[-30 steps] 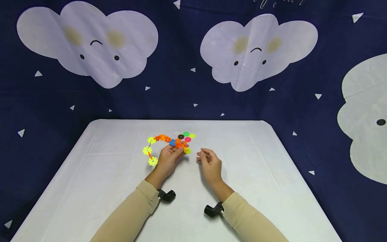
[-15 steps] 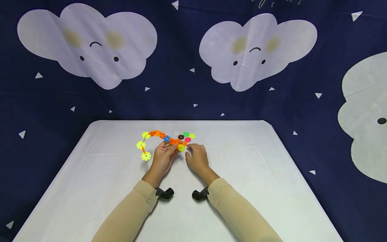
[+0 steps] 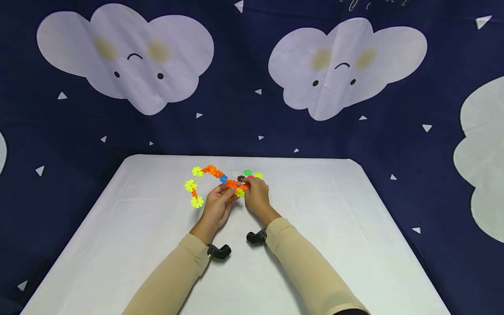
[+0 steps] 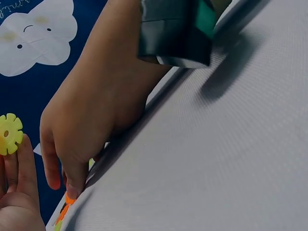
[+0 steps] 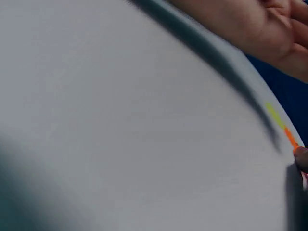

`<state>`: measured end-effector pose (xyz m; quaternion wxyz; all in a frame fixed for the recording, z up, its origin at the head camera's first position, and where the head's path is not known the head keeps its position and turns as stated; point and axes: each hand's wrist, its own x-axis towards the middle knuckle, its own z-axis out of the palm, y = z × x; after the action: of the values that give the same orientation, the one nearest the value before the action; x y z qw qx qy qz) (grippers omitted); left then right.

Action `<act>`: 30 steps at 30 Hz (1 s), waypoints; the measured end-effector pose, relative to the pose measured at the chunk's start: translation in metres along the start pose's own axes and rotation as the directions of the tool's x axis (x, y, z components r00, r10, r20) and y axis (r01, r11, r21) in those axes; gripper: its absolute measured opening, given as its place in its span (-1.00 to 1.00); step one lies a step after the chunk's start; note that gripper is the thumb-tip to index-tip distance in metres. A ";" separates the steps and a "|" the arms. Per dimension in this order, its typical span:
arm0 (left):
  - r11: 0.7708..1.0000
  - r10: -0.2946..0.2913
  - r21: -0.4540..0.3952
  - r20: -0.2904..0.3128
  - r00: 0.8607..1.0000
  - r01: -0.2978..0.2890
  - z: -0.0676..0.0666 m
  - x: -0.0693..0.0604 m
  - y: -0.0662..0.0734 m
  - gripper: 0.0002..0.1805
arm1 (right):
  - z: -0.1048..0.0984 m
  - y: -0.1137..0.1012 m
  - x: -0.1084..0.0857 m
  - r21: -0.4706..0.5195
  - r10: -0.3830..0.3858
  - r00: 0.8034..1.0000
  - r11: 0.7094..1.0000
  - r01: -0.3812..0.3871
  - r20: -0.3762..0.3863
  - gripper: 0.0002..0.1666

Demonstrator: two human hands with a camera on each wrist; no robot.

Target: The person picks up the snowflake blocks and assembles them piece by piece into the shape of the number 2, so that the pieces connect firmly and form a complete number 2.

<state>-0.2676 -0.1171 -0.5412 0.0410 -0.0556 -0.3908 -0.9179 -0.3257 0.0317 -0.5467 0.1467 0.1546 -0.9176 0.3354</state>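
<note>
A chain of snowflake discs [image 3: 223, 179], orange, blue and yellow, curves leftward above the table in the head view. My left hand [image 3: 216, 208] pinches its orange stretch near the right end, beside a yellow disc [image 3: 239, 193]. My right hand [image 3: 257, 197] pinches an orange disc [image 3: 246, 187] at that same end. In the left wrist view the right hand's thumb and finger grip an orange disc [image 4: 70, 198], while a yellow disc [image 4: 9, 134] stands by the left fingers. Only the right thumb's tip [image 5: 302, 159] appears at the right wrist view's edge.
Loose discs lie just behind my right hand: a green disc [image 3: 247, 172], a black disc [image 3: 241, 178], a yellow one, a pink one partly hidden and a faint white one. The white table [image 3: 157, 253] ends at a dark blue cloud-print backdrop [image 3: 236, 131].
My right hand has come leftward and forward from apart to the chain's right end, and now pinches an orange disc there. The left hand keeps its hold, with the chain raised slightly.
</note>
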 end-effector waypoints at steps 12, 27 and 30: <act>1.000 -0.010 0.005 -0.015 1.000 0.010 0.001 0.000 -0.003 -0.79 | -0.028 0.006 -0.053 0.681 0.183 0.980 0.728 -0.079 -0.082 -0.67; 0.999 -0.036 -0.011 -0.005 0.999 0.036 0.002 0.000 -0.002 -0.85 | -0.039 -0.014 -0.078 0.914 0.293 0.925 0.251 -0.318 0.241 -0.49; 0.999 -0.048 -0.017 0.016 0.999 0.048 0.002 -0.001 -0.001 -0.83 | -0.037 -0.015 -0.078 0.929 0.273 0.935 0.228 -0.292 0.227 -0.46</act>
<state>-0.2671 -0.1145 -0.5406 0.0153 -0.0538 -0.3841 -0.9216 -0.2430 0.0595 -0.5395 -0.0449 0.0456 -0.5488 0.8335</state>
